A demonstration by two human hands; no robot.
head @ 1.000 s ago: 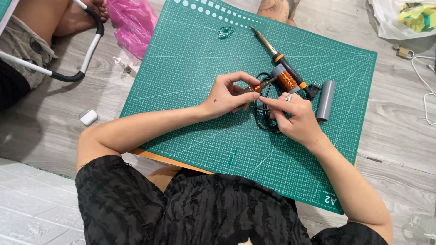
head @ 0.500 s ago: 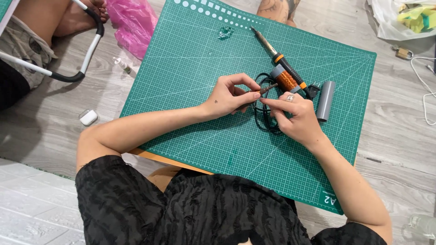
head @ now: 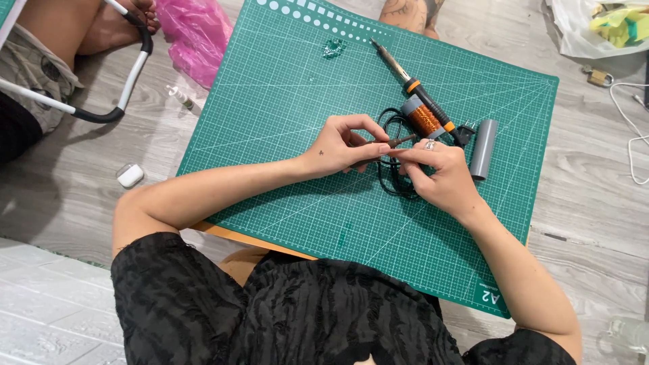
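My left hand (head: 346,145) and my right hand (head: 436,174) meet over a green cutting mat (head: 291,135). Both pinch a thin dark rod (head: 400,141) between their fingertips. A ring sits on my right hand. Under the hands lies a loop of black cable (head: 389,177). Just beyond them is a spool of copper wire (head: 424,117), a soldering iron (head: 418,88) with an orange and black handle, and a short grey tube (head: 483,149) to the right.
A small clear bit (head: 333,47) lies at the mat's far side. Off the mat: a pink plastic bag (head: 196,34), a small bottle (head: 180,96), a white case (head: 130,175), a padlock (head: 598,77), a white cable (head: 632,122). Another person's legs (head: 47,47) sit at upper left.
The fingers of both hands have shifted slightly on the thin rod. Nothing else has moved.
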